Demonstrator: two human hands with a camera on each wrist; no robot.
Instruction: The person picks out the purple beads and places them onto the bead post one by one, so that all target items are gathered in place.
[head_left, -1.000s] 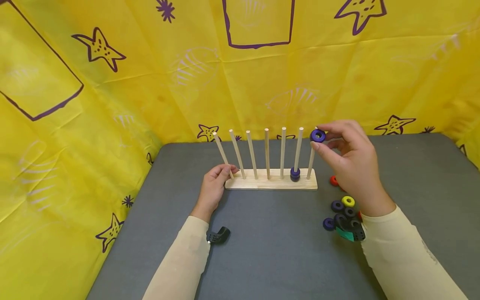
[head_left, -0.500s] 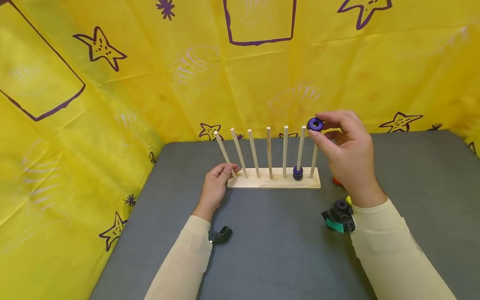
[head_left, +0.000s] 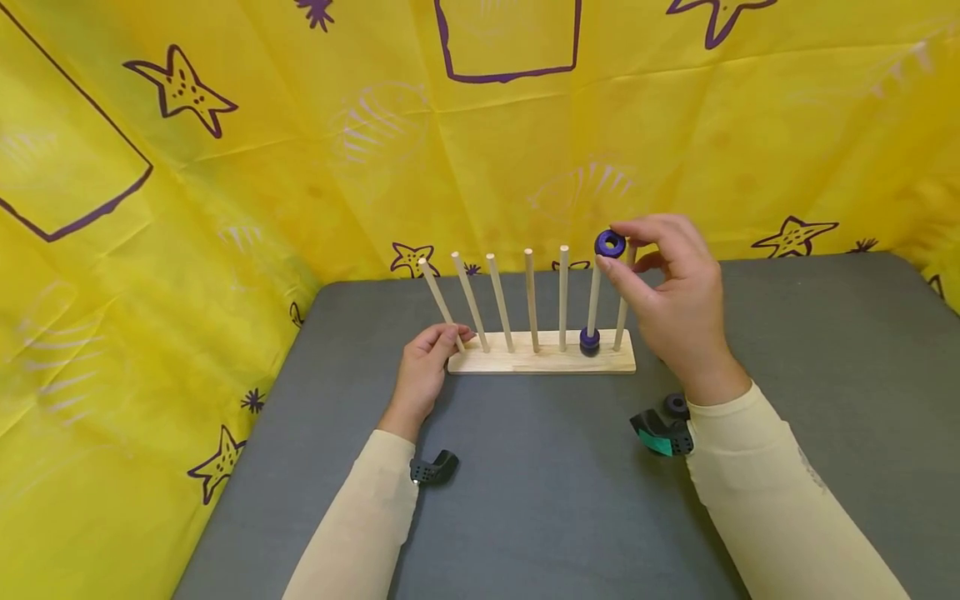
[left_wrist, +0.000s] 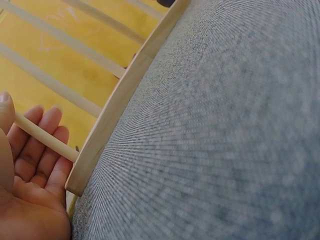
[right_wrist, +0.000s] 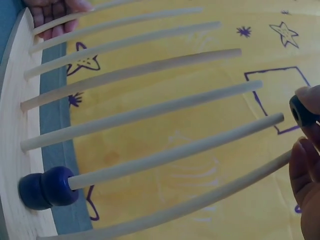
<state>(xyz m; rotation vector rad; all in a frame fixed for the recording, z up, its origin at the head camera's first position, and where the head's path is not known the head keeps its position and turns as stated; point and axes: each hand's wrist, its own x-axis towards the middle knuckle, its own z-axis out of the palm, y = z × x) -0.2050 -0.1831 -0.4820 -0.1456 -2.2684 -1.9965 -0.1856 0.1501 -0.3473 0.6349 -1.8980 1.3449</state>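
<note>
A wooden peg rack (head_left: 542,360) with a row of upright pegs stands on the table. My left hand (head_left: 424,372) holds the leftmost peg (left_wrist: 47,137) near its foot, thumb on one side and fingers on the other. Two blue rings (head_left: 590,342) are stacked at the bottom of the second peg from the right (right_wrist: 180,151). Just over that peg's top, my right hand (head_left: 675,292) pinches another blue ring (head_left: 610,244) between thumb and fingers. In the right wrist view the held ring (right_wrist: 301,111) looks dark and sits slightly apart from the peg's tip.
A dark ring (head_left: 676,406) lies on the grey table (head_left: 540,492) beside the right wrist, partly hidden by the wrist mount (head_left: 662,433). Another black mount (head_left: 435,468) juts from the left sleeve. Yellow patterned cloth (head_left: 480,167) hangs behind the table.
My right hand has moved left and slightly up with the blue ring, from by the rightmost peg to above the second from the right. The left hand stays on its peg.
</note>
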